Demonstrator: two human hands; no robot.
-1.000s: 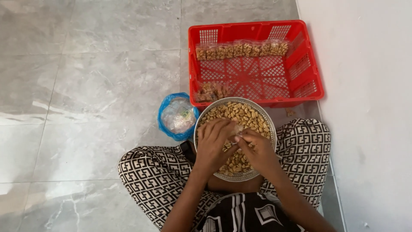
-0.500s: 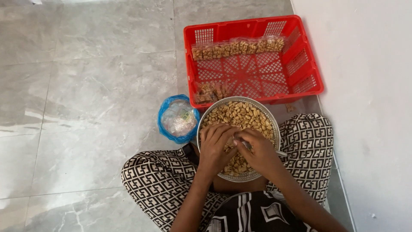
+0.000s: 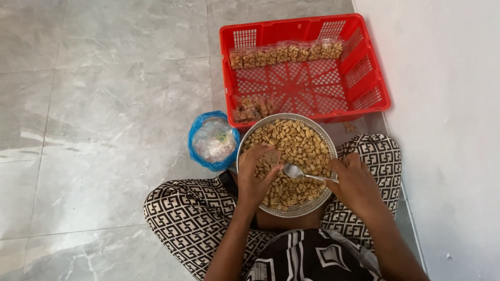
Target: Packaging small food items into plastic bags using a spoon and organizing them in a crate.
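Peanuts (image 3: 291,143) fill a metal bowl (image 3: 317,130) resting in the seated person's lap, close for both hands, with a red crate (image 3: 383,83) of filled packets (image 3: 286,53) beyond it and a blue bag (image 3: 213,140) to its left. Over the bowl, the left hand (image 3: 256,177) curls, palm down, fingers pinching a small clear packet (image 3: 271,156), while the right hand (image 3: 357,182) is closed around a spoon (image 3: 297,170) levelled toward it.

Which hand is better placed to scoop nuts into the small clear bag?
Right hand: it holds the metal spoon over the round metal bowl of peanuts, while the left hand holds the small clear bag.
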